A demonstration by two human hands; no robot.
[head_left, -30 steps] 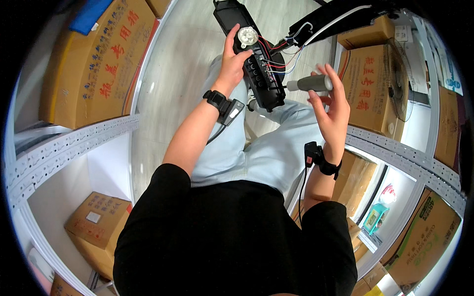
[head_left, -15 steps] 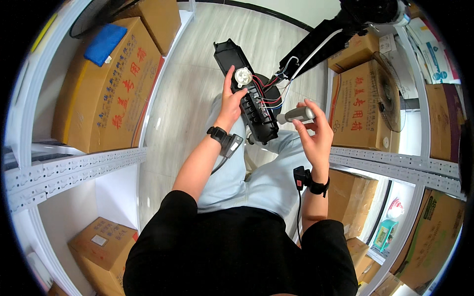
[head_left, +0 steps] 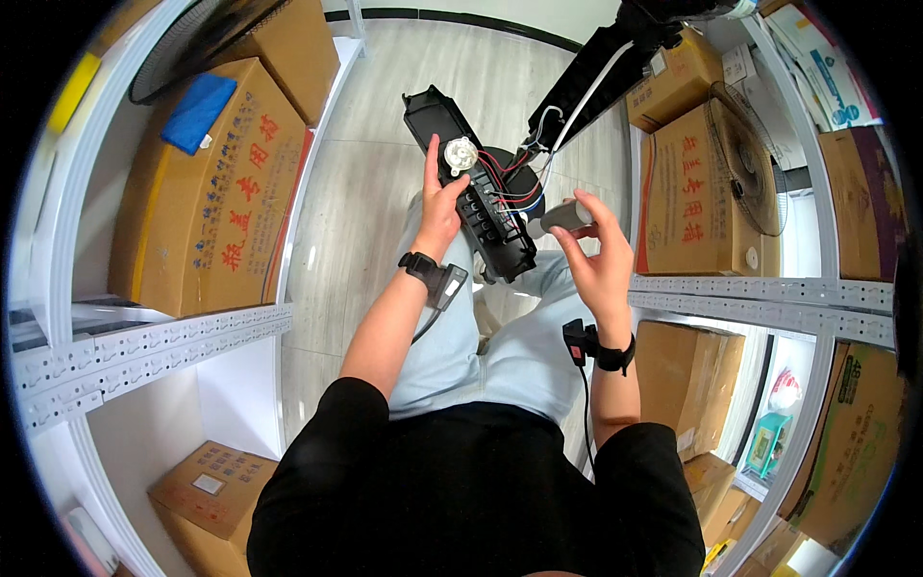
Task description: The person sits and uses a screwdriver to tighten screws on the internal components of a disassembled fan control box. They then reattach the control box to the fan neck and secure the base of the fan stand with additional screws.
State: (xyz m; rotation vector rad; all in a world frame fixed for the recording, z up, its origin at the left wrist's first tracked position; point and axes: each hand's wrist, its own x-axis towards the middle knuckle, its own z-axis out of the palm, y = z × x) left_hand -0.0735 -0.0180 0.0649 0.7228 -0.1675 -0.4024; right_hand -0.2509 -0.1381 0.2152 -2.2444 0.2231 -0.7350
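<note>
Metal shelving (head_left: pixel 740 291) stands on both my sides, bearing cardboard boxes (head_left: pixel 213 207), above a pale floor (head_left: pixel 351 178). Ahead and to my right, a black arm (head_left: pixel 588 91) slants down toward my work. The long black housing (head_left: pixel 510 258) lies tilted in front of me, above my knees. My left grip (head_left: pixel 444 197) clasps the housing at its left edge, thumb on the upper face and index finger extended; the remaining fingers are hidden. My right grip (head_left: pixel 588 229) pinches the grey-handled tool (head_left: pixel 565 217) between thumb and fingers, just right of the housing. I cannot tell whether its tip makes contact. A round white part (head_left: pixel 461 155) sits on the housing beside my left thumb. Thin red, white and blue wires (head_left: pixel 520 198) run from the housing toward the arm.
</note>
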